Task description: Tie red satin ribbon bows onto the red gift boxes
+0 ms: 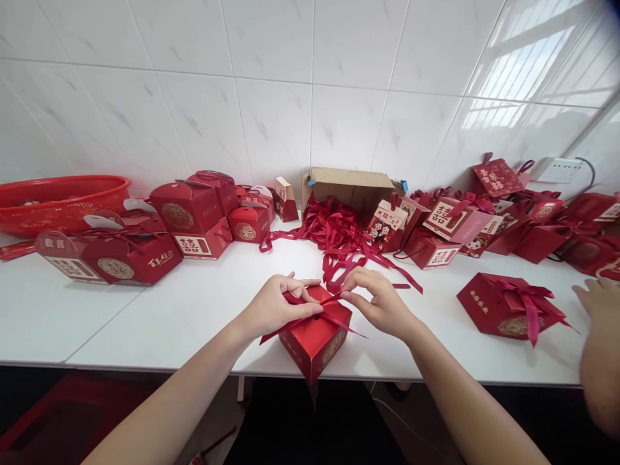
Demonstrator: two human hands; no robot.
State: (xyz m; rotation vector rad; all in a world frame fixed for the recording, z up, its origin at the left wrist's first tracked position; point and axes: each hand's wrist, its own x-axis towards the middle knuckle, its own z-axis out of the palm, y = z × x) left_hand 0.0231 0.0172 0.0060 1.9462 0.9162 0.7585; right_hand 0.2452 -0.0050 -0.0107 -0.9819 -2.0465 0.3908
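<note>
A small red gift box stands at the front edge of the white table, one corner hanging over the edge. A red ribbon crosses its top, with loose ends trailing left and right. My left hand rests on the box's top left and pinches one part of the ribbon. My right hand pinches the ribbon at the box's top right. Both hands are closed on the ribbon, a few centimetres apart.
A pile of loose red ribbons lies before an open cardboard box. Red gift boxes crowd the left back, more the right. A ribbon-tied box lies right. A red basket sits far left. Another person's hand enters at right.
</note>
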